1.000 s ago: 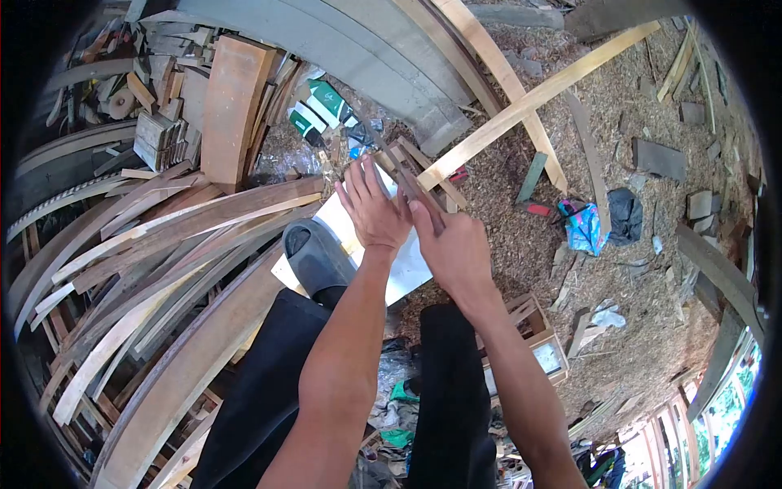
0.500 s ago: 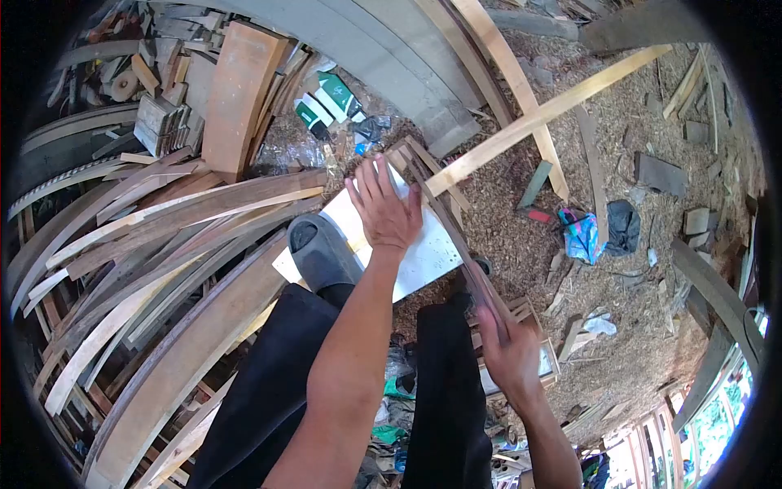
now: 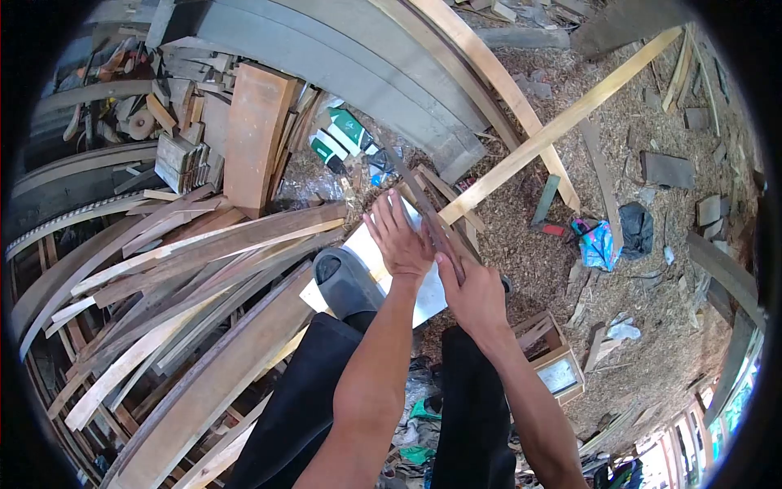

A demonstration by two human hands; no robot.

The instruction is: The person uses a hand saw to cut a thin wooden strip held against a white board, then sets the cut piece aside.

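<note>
My left hand (image 3: 401,240) lies flat on a white board (image 3: 429,303), its fingers spread and the thumb side close to a long, narrow handsaw (image 3: 412,184). The fingers of my right hand (image 3: 475,295) are wrapped round the near end of the saw, whose blade runs up and left past the board's right edge. A foot in a dark grey slipper (image 3: 346,281) rests on the board's left part. The saw's handle is mostly hidden by my right hand.
Curved planks (image 3: 204,244) are stacked at the left. A pale wooden strip (image 3: 562,130) crosses the upper right. A small wooden box (image 3: 560,376) stands right of my right forearm. Green-and-white packets (image 3: 346,134) lie beyond the board.
My right hand has moved up and left, closer to my left hand, and the saw's blade now reaches farther past the board. The whole view has shifted slightly.
</note>
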